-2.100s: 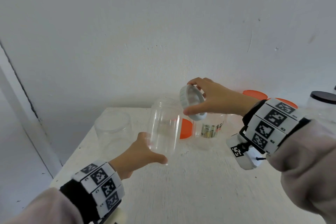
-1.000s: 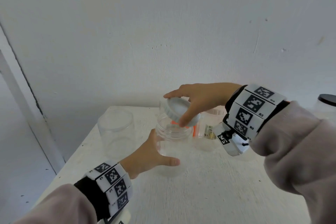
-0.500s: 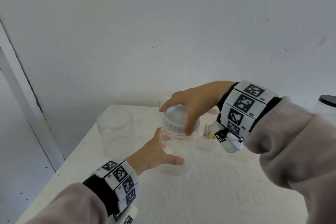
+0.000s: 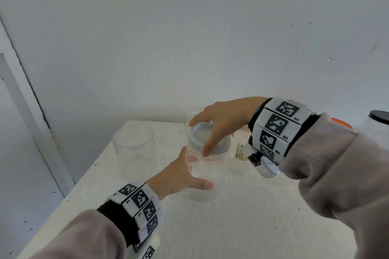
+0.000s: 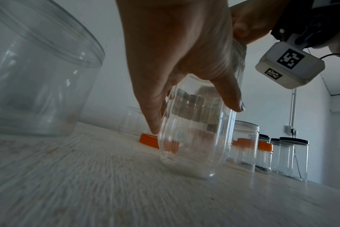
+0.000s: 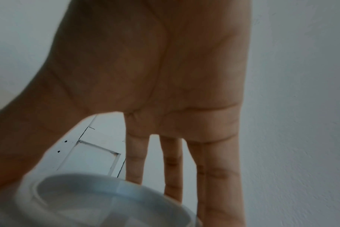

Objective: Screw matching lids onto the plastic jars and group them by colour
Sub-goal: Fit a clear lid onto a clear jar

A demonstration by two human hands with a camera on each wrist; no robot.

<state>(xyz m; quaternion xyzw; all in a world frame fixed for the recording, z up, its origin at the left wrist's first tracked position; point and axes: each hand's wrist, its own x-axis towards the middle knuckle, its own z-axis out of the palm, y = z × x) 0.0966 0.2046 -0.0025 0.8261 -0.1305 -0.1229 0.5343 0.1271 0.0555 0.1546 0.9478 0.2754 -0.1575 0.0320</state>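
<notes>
Left of the clear jar (image 4: 205, 174), a wider lidless jar (image 4: 134, 149) is seen standing apart on the table (image 4: 242, 227), the clear jar itself is gripped low by the left hand (image 4: 179, 176), and the white lid (image 4: 208, 141) on its mouth is clasped from above by the right hand (image 4: 225, 120).

a white lid (image 4: 207, 142) tops a clear jar (image 4: 207, 174); orange lid (image 5: 148, 140) behind; black-and-white checkered wristbands (image 4: 275, 126).

A bare, plain room, perhaps a home. A rough white-painted desk (image 4: 242, 227) stands against a scuffed white wall (image 4: 189, 38). A wall socket (image 5: 291, 130) shows.
</notes>
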